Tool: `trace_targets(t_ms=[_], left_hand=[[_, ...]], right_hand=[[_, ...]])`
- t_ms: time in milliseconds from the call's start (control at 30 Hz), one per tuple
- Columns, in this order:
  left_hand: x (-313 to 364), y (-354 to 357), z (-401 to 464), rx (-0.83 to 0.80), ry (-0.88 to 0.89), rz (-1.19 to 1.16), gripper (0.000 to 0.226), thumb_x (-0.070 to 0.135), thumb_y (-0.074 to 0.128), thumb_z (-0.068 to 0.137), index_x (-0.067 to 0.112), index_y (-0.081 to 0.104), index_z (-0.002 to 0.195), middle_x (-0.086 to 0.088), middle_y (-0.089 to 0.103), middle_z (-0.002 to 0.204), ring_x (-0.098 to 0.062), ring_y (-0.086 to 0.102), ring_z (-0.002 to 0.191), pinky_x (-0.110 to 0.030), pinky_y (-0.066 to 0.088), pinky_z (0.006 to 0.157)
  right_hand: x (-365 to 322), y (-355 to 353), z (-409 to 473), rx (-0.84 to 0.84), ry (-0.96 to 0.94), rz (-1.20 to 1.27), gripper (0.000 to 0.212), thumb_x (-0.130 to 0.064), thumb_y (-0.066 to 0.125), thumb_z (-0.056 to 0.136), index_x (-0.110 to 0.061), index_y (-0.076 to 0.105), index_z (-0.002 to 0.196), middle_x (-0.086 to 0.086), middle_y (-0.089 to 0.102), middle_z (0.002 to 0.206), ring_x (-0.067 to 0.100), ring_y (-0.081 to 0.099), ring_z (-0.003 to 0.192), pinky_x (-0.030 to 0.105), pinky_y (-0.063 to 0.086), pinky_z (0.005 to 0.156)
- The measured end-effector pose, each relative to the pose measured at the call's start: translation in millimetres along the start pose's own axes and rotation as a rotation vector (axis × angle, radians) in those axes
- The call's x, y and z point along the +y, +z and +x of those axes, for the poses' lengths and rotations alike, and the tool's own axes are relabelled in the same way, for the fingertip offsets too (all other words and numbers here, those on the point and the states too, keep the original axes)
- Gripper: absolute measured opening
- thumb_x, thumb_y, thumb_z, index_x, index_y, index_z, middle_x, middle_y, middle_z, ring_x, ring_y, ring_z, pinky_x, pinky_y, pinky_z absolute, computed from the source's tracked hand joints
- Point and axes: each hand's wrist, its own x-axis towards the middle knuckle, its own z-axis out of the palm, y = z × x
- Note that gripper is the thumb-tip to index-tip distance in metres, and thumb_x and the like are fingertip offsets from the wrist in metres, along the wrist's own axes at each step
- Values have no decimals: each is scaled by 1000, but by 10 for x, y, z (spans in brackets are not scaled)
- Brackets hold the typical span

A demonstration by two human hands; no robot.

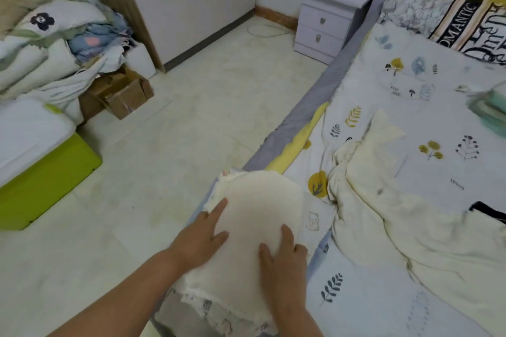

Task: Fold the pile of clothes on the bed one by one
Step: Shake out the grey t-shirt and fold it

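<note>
Left hand [198, 238], right hand [282, 254], flat on folded cream garment [254, 205]

White nightstand [327, 26] by wall — cardboard box [123, 96], green bin [46, 186] on floor.

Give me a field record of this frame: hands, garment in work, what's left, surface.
left hand: flat on cream garment, fingers straight
right hand: flat on same garment, fingers straight
cream garment: folded, lace-edged, at bed's near edge
unfolded cream garment: crumpled, beside it on the bed
bed sheet: white, leaf print
nightstand: beyond the bed
</note>
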Motion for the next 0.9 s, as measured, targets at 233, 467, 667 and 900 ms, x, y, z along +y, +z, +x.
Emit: trace_targets(t_ms=[233,467,667,900], left_hand=[[4,192,-75,206,105,179,78,77,1,76,35,-26,136,-3,-28,151,-19,33,136,-26,39,98],[-134,342,-123,7,63,112,107,90,-23,48,22,-36,130,4,-42,137,-17,32,136,-33,37,105],[42,88,-192,-7,44,195,113,90,-18,50,23,-24,141,-7,-29,152,-21,12,144,-27,25,110],[457,-175,-313,101,171,384,51,45,37,96,29,27,143,1,9,156,-15,17,142,-24,22,109]], right_hand=[[-39,116,-103,112,-134,-348,74,-54,30,93,-27,-13,147,10,-21,154,25,-8,144,35,12,115],[175,266,-197,104,-203,-389,90,-43,76,67,-2,41,139,37,31,141,48,42,125,47,43,97],[226,161,-132,-4,-186,-299,71,-51,29,95,-27,-11,148,5,-22,155,21,-6,145,31,7,116],[246,-339,-316,-35,-303,-247,50,-37,35,98,-24,23,145,-6,21,151,14,24,136,27,27,109]])
